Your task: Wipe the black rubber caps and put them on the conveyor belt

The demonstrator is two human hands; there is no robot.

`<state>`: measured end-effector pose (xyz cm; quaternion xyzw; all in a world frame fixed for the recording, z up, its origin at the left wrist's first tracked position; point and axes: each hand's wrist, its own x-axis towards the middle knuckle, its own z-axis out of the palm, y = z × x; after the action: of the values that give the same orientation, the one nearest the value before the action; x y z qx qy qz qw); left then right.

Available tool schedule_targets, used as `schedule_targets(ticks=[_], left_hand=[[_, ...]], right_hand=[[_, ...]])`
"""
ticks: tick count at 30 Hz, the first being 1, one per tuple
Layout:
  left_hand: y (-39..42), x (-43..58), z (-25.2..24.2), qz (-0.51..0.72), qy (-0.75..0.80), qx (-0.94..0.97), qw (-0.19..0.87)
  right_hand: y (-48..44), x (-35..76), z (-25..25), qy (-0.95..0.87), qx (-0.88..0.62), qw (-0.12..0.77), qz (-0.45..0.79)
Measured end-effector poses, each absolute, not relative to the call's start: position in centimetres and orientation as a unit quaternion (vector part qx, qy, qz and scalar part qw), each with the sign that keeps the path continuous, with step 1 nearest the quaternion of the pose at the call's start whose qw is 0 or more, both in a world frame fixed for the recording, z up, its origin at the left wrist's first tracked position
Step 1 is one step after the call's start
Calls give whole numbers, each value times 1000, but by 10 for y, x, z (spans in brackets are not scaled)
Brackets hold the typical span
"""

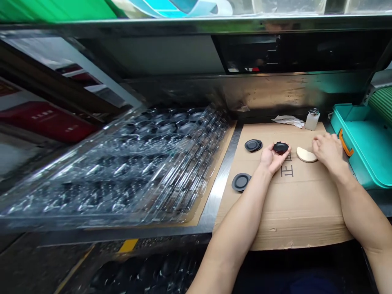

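Note:
A small round black lidded case (281, 147) lies in my left hand (271, 158), gripped between the fingers and thumb above a cardboard sheet (306, 200). My right hand (329, 150) has its fingers curled down at the right end of a cream half-moon pad (306, 155); what they pinch, if anything, is hidden. To the left of my left hand are round black pieces (252, 145), apparently stacked. Another black round piece (240, 182) lies closer to me, partly covered by my left forearm.
Clear plastic trays (122, 171) with black round parts are stacked at the left. A small bottle with a metal top (312, 119) and a white glove or cloth (288, 121) lie at the back. A teal bin (367, 151) with an orange latch stands at the right; a metal shelf edge (196, 26) crosses above.

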<state>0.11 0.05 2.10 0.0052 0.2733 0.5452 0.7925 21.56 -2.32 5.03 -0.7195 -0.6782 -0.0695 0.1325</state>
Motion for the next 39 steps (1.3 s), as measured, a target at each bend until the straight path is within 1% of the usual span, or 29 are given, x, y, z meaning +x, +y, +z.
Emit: schedule_targets(ticks=[1, 4, 5, 6, 7, 10, 11, 13, 15, 17, 20, 23, 27, 31, 33, 39], left_hand=[[1, 1, 21, 548, 273, -2, 791], [2, 1, 23, 547, 268, -7, 793], [2, 1, 23, 544, 268, -8, 795], [1, 2, 24, 542, 268, -9, 796], [1, 2, 24, 540, 269, -8, 797], [-2, 4, 25, 529, 279, 13, 801], [-3, 5, 25, 521, 285, 29, 804], [-7, 11, 23, 497, 305, 80, 808], [-12, 20, 18, 483, 336, 155, 794], [-18, 30, 12, 489, 374, 234, 752], [-24, 41, 3, 493, 430, 335, 678], [-26, 42, -1, 475, 459, 406, 631], [-28, 37, 0, 462, 464, 452, 606], [-32, 36, 2, 466, 437, 450, 624], [-33, 37, 2, 474, 433, 427, 636], [-22, 36, -3, 511, 447, 350, 646]], right_hand=[[-23, 223, 54, -668, -733, 109, -62], [-17, 246, 57, -648, -760, 29, 33], [-15, 251, 56, -652, -756, 22, 55], [-12, 253, 55, -665, -743, 37, 61], [-10, 253, 53, -687, -721, 71, 54], [-8, 239, 46, -756, -618, 214, 29], [-9, 231, 44, -770, -587, 248, 30], [-12, 213, 38, -792, -544, 273, 38], [-17, 197, 33, -811, -526, 254, 37], [-22, 185, 29, -823, -522, 223, 25], [-28, 177, 28, -822, -537, 191, 1], [-31, 175, 31, -808, -562, 175, -13], [-31, 179, 37, -802, -580, 144, 7], [-28, 191, 42, -799, -591, 103, 37], [-27, 196, 44, -804, -583, 110, 34], [-27, 192, 43, -827, -532, 182, 9]])
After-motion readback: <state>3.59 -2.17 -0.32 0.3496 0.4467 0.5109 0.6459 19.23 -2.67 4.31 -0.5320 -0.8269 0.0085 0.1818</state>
